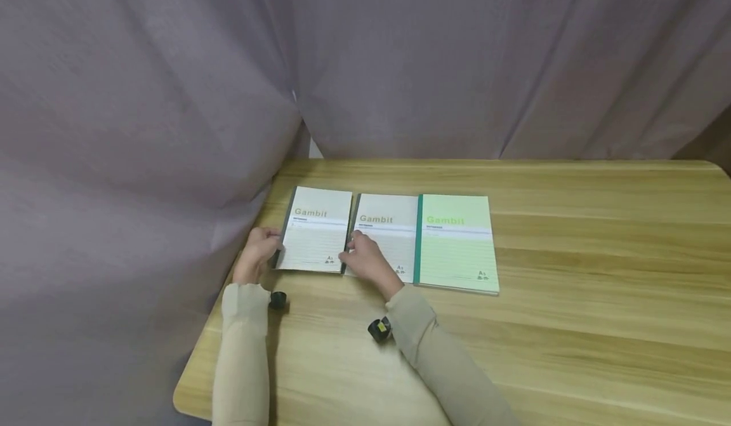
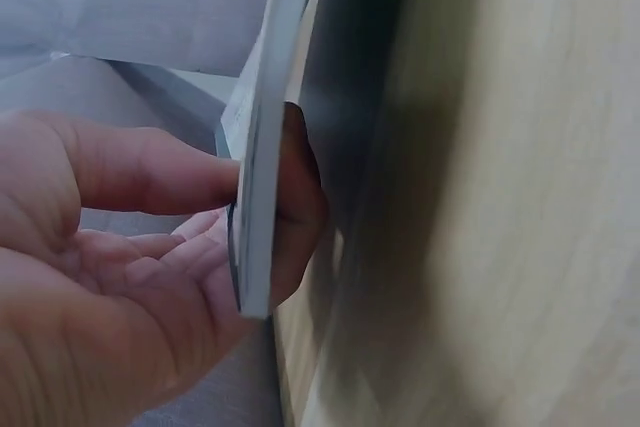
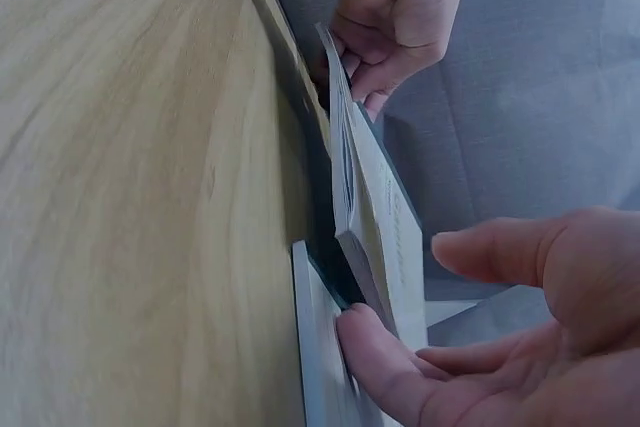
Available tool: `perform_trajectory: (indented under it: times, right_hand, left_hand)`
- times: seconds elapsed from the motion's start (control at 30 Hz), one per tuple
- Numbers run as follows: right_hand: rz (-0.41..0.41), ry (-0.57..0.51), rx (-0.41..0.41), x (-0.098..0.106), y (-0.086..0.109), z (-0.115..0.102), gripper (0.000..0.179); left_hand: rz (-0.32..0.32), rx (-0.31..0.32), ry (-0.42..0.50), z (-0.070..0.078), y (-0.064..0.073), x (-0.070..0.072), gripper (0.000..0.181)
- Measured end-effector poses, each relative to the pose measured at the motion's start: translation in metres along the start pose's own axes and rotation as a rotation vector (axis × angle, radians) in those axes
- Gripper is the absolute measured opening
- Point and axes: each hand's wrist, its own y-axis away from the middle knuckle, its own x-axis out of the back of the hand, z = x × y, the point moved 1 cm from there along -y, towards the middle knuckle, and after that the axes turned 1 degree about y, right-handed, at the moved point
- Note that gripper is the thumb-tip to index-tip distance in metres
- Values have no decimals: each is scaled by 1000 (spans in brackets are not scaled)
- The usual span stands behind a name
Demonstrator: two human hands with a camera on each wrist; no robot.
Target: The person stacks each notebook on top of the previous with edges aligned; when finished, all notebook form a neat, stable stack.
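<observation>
Three lined notebooks lie in a row. The leftmost is a white notebook [image 1: 316, 242] with a dark spine, its edge lifted off the table in both wrist views. My left hand [image 1: 259, 252] pinches it at the spine side, thumb [image 2: 160, 172] on the cover and fingers underneath. My right hand [image 1: 371, 261] is at its right edge, over the second white notebook [image 1: 394, 254]. In the right wrist view, the right thumb [image 3: 490, 249] stands apart from the lifted notebook [image 3: 385, 212], and a fingertip [image 3: 365, 332] is at the gap between the two. The green notebook [image 1: 457, 254] lies at the right.
The wooden table [image 1: 599, 273] has a rounded front-left corner. A grey curtain [image 1: 400, 64] hangs behind it and along its left side. Small dark cameras [image 1: 379, 329] are strapped at both wrists, over the beige sleeves [image 1: 445, 362].
</observation>
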Motion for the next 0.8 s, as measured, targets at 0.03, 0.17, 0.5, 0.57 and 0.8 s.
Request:
perform_trajectory:
  times: [0.03, 0.17, 0.5, 0.57, 0.8]
  right_hand:
    - [14, -1, -4, 0, 0, 0, 55]
    - [61, 2, -3, -1, -3, -3, 41]
    - [102, -122, -19, -1, -4, -3, 40]
    - [103, -141, -20, -1, -3, -3, 45]
    - [111, -182, -34, 2, 0, -2, 48]
  left_hand:
    - [-10, 4, 8, 0, 1, 0, 53]
    - [-57, 24, 16, -1, 6, 2, 53]
    - [-99, 77, 16, -1, 11, 4, 55]
    - [-93, 72, 20, -2, 12, 4, 53]
    - [-110, -6, 89, -2, 12, 1, 46]
